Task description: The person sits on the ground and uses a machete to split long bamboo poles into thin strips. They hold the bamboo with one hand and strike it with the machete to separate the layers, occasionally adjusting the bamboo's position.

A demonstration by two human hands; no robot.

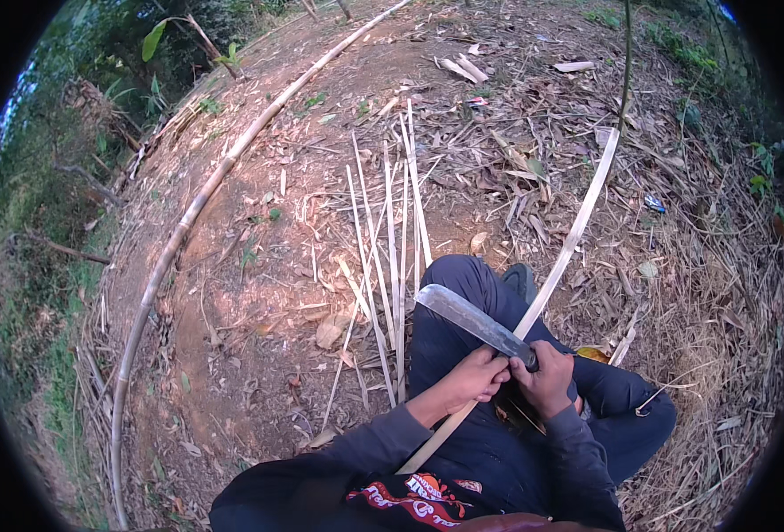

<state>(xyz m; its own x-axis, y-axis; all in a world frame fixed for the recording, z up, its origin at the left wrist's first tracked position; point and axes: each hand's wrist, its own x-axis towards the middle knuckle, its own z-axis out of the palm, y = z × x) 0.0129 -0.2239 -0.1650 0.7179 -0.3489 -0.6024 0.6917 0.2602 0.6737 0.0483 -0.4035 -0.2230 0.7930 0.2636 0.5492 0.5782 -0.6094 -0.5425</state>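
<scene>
Pressed too hard, the machete (pixel 471 317) might skid along the pale strip (pixel 578 226) into the left hand (pixel 470 381), whose fingers wrap the strip; the right hand's (pixel 547 379) fingers clench the machete. Just right of the raised knee (pixel 452 277), the strip's long axis slants forward and rightward

Dark grey sleeves (pixel 580 454); black shirt (pixel 308 490) with red-white print (pixel 414 498); dark navy trousers (pixel 627 390).
</scene>
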